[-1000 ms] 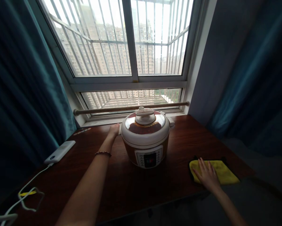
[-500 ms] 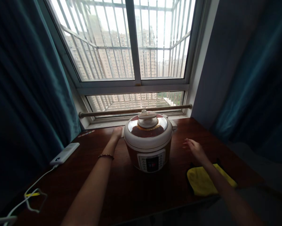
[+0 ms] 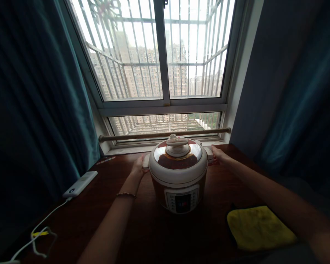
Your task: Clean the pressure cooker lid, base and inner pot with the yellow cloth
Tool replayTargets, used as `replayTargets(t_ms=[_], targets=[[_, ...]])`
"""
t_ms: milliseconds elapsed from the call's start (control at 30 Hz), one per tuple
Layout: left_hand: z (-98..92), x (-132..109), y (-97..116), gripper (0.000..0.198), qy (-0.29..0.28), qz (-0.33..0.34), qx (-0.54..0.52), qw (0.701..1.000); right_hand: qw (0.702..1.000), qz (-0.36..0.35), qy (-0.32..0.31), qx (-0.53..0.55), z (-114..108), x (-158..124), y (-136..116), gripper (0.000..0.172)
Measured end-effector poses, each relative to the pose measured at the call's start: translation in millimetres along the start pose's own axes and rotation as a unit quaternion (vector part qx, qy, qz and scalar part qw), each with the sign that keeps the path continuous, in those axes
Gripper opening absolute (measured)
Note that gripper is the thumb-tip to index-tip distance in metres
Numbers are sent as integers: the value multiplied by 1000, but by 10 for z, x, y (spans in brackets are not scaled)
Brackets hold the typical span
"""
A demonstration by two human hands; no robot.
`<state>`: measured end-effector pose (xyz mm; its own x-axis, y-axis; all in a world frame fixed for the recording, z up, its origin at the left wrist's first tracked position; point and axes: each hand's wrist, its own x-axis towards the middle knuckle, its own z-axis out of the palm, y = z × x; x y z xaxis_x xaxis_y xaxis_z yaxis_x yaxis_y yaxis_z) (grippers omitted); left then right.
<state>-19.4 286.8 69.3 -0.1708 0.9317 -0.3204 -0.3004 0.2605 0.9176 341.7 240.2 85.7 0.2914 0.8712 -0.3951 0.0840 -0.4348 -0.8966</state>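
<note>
A white and brown electric pressure cooker (image 3: 178, 179) stands upright on the dark wooden table (image 3: 142, 234), its lid (image 3: 178, 161) on and its control panel facing me. At its left side, my left hand (image 3: 138, 165) is closed on the side handle, with the fingertips partly hidden beneath it. On the opposite side my right hand (image 3: 216, 155) grips the other handle, thumb on top and fingers curled under. Below my right forearm lies a folded yellow cloth (image 3: 261, 227) with a dark edge.
A white power bank (image 3: 80, 184) with a white cable (image 3: 47, 214) rests at the table's left. Behind the cooker, a horizontal rail (image 3: 137, 136) crosses in front of the barred window. Blue curtains (image 3: 71, 121) hang at both sides.
My right hand has moved from beside the cooker, above the table, to its right handle and closed on it. My left hand stays at the left handle. The view has shifted slightly.
</note>
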Motion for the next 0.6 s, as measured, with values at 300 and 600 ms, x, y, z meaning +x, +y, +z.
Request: replayTargets(t_ms=[300, 600], targets=[[-110, -456, 95, 35, -123, -82, -94, 985, 999, -21, 27, -8, -165, 133, -31, 56], [626, -378, -360, 26, -209, -42, -132, 968, 974, -34, 214, -61, -873, 369, -223, 56]])
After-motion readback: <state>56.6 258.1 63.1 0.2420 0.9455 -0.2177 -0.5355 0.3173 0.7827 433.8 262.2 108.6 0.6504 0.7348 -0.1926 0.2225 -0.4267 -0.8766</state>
